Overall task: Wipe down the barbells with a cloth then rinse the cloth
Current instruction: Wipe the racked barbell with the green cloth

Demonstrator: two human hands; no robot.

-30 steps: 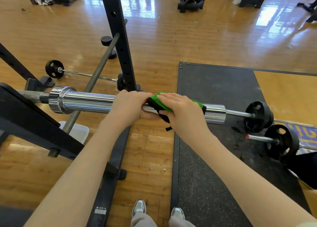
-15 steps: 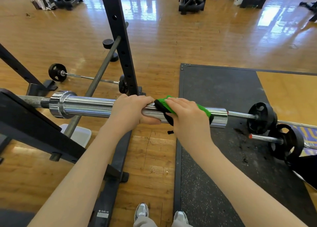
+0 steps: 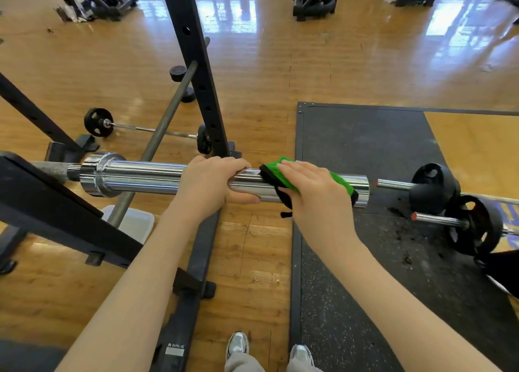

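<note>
Chrome barbell sleeve (image 3: 146,176) lies across the rack upright (image 3: 196,71). Right hand (image 3: 314,192) presses a green cloth (image 3: 341,185) on it with fingers flat; beside the cloth, left hand (image 3: 209,182) grips the sleeve.

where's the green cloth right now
The green cloth is draped over the chrome barbell sleeve right of centre, under the right hand, just beside the left hand.

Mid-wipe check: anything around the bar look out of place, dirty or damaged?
Dark crumbly debris is scattered on the black mat near the small plates. Otherwise nothing stands out: left hand grips the sleeve, right hand presses the green cloth on it.
</note>
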